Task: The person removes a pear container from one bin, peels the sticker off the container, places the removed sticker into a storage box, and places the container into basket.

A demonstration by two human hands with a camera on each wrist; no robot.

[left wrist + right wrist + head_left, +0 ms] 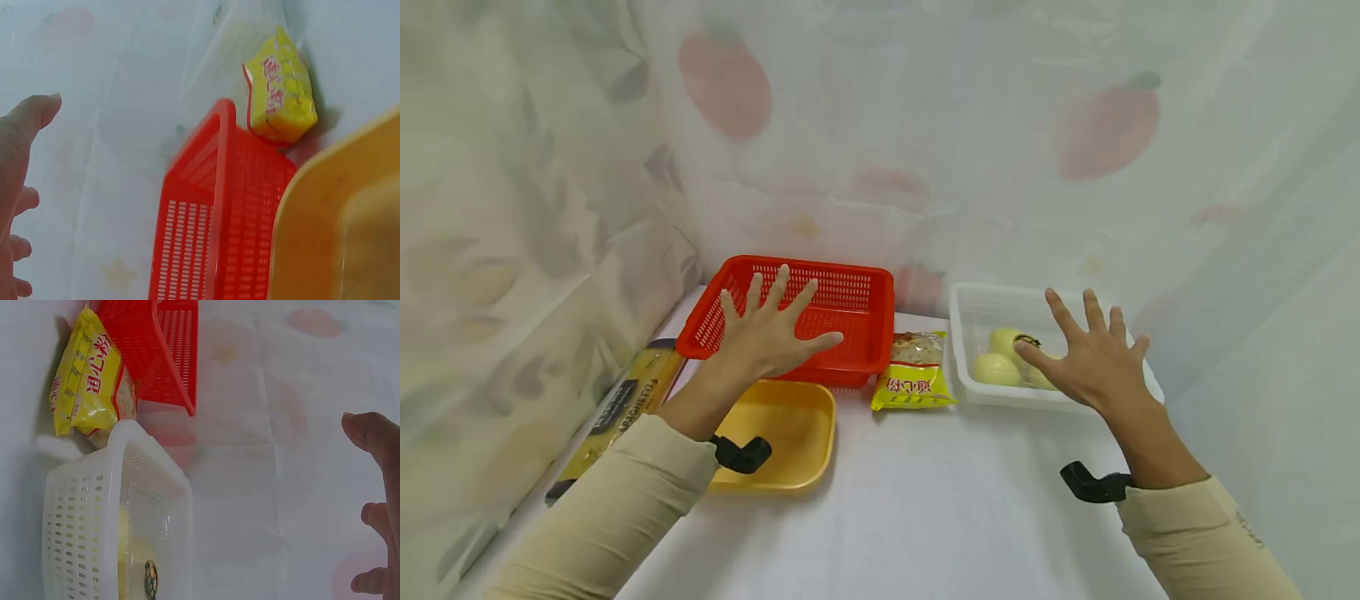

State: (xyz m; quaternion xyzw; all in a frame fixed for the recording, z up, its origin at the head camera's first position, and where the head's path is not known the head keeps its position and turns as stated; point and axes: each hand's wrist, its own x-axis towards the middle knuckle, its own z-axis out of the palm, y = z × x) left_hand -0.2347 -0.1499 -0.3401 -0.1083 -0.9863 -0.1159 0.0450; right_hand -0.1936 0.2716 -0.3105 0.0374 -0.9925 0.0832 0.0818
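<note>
My left hand (767, 335) hovers with fingers spread in front of the red basket (880, 333), holding nothing. The right hand (1093, 362), also spread and holding nothing, is raised before the white basket (964, 350). Inside that basket lie several pale yellow round items (997, 369), one with a dark label; my hand partly hides them. Between the two baskets lies a yellow pasta bag (914, 383), which also appears in both wrist views. Below the left wrist is a yellow-orange bin (805, 442), partly covered by the forearm.
A long spaghetti packet (625, 408) lies along the left edge of the white table (925, 500). Translucent sheeting with fruit prints (880, 100) hangs behind the baskets and at the sides.
</note>
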